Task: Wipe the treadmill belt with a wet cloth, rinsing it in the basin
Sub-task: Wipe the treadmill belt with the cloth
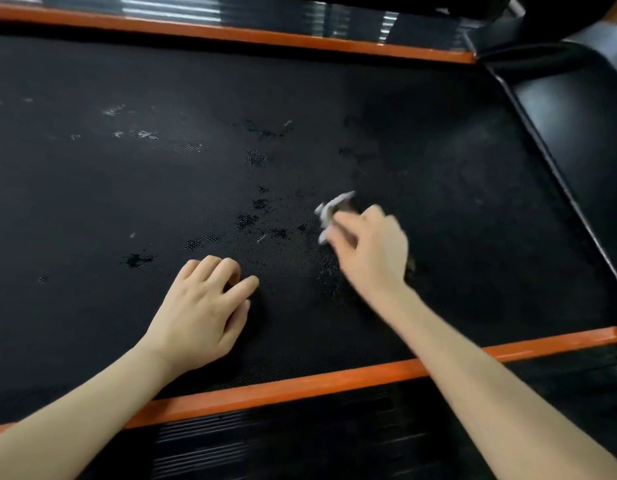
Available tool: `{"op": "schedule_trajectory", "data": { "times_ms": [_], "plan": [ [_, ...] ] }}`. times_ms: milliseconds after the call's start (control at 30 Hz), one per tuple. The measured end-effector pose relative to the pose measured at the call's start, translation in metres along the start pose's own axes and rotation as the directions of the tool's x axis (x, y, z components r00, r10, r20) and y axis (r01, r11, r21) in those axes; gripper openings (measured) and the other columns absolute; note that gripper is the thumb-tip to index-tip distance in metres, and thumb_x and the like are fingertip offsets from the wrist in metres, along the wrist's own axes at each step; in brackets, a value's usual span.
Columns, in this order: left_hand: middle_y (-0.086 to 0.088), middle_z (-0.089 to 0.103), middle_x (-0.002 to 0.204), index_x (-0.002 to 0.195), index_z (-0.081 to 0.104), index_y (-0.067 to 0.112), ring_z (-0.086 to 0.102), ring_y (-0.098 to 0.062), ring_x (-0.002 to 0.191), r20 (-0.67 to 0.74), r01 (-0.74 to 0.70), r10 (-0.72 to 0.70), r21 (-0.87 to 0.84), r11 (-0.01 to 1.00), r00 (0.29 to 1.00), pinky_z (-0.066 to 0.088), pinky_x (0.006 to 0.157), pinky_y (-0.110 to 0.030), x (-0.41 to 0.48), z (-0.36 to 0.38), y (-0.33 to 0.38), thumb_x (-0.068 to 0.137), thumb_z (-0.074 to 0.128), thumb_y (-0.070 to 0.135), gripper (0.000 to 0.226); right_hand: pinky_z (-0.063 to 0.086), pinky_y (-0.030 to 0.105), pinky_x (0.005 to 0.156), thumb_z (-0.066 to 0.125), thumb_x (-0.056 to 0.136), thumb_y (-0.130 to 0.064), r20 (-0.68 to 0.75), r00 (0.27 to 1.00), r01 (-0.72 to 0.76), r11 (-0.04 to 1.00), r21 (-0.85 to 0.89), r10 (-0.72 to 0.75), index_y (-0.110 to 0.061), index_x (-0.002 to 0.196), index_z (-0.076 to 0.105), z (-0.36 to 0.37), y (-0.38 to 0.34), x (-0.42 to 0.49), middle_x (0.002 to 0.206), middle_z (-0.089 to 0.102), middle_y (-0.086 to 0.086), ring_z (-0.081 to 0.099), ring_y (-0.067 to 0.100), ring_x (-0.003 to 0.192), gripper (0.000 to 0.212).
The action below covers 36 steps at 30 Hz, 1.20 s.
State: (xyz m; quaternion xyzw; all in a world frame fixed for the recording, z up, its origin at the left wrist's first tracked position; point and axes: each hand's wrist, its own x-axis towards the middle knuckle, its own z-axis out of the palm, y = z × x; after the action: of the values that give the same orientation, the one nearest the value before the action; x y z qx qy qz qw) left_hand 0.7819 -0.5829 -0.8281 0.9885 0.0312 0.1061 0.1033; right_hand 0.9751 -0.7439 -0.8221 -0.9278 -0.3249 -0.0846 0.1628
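Treadmill belt [196, 185] being wiped, with a small pale cloth [329, 211] bunched on it right of centre.

The belt fills the view between two orange side rails [300, 382]. The right hand [372, 247], blurred, grips the cloth in curled fingers and presses it to the belt. The left hand [203, 306] rests on the belt nearer the front rail, fingers loosely bent, holding nothing. Dark wet patches [246, 221] lie just left of the cloth, and pale marks [144, 134] farther left look unwiped. A flatter cloth would likely clean better: spread it, press evenly, and make overlapping strokes leftward towards those marks, with the left hand braced clear of the path. The basin is out of view.
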Motion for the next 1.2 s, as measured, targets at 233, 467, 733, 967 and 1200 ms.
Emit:
{"op": "schedule_trajectory", "data": {
  "times_ms": [233, 467, 733, 967, 1200],
  "plan": [
    [-0.008, 0.055, 0.089, 0.091, 0.067, 0.010, 0.050, -0.028, 0.078, 0.001, -0.008, 0.008, -0.021, 1.000, 1.000, 0.039, 0.067, -0.037, -0.002, -0.001, -0.002, 0.087, 0.045, 0.025, 0.026, 0.041, 0.032, 0.054, 0.059, 0.080, -0.060, 0.010, 0.933, 0.360, 0.933, -0.003, -0.360, -0.031, 0.092, 0.071, 0.005, 0.006, 0.004, 0.076, 0.053, -0.001, 0.052, 0.025, 0.067, 0.034],
    [-0.008, 0.055, 0.087, 0.088, 0.066, 0.010, 0.051, -0.028, 0.076, -0.026, -0.038, 0.037, -0.056, 0.998, 0.999, 0.041, 0.067, -0.040, 0.000, 0.001, -0.003, 0.085, 0.049, 0.022, 0.021, 0.040, 0.033, 0.064, 0.053, 0.084, -0.062, -0.006, 0.999, -0.032, 0.999, -0.043, 0.032, -0.034, 0.098, 0.071, 0.010, 0.012, 0.038, 0.083, 0.055, 0.000, 0.052, 0.026, 0.075, 0.035],
    [-0.006, 0.055, 0.088, 0.088, 0.067, 0.011, 0.050, -0.025, 0.078, -0.018, -0.015, 0.013, -0.075, 0.997, 1.000, 0.040, 0.068, -0.036, -0.002, -0.001, -0.004, 0.085, 0.050, 0.024, 0.021, 0.043, 0.032, 0.060, 0.057, 0.084, -0.060, -0.030, 0.991, 0.126, 0.991, -0.047, -0.127, -0.029, 0.097, 0.071, 0.013, 0.018, 0.042, 0.082, 0.057, 0.002, 0.054, 0.026, 0.072, 0.037],
    [-0.004, 0.055, 0.085, 0.081, 0.064, 0.012, 0.050, -0.024, 0.079, -0.135, 0.043, -0.048, -0.037, 0.998, 0.990, 0.039, 0.071, -0.035, 0.035, -0.015, -0.014, 0.084, 0.053, 0.024, 0.017, 0.038, 0.034, 0.065, 0.054, 0.085, -0.062, -0.056, 0.997, -0.058, 0.997, -0.051, 0.055, -0.031, 0.092, 0.070, 0.018, 0.005, 0.053, 0.084, 0.057, 0.003, 0.055, 0.029, 0.077, 0.036],
    [-0.008, 0.060, 0.092, 0.091, 0.069, 0.008, 0.055, -0.031, 0.081, -0.216, 0.276, -0.254, 0.077, 0.958, 0.943, 0.042, 0.070, -0.039, 0.093, -0.001, -0.074, 0.087, 0.041, 0.020, 0.031, 0.043, 0.035, 0.063, 0.057, 0.085, -0.057, -0.075, 0.996, 0.040, 0.997, -0.065, -0.045, -0.030, 0.098, 0.072, 0.027, 0.020, 0.082, 0.084, 0.059, 0.002, 0.055, 0.028, 0.075, 0.033]
  ]
}}
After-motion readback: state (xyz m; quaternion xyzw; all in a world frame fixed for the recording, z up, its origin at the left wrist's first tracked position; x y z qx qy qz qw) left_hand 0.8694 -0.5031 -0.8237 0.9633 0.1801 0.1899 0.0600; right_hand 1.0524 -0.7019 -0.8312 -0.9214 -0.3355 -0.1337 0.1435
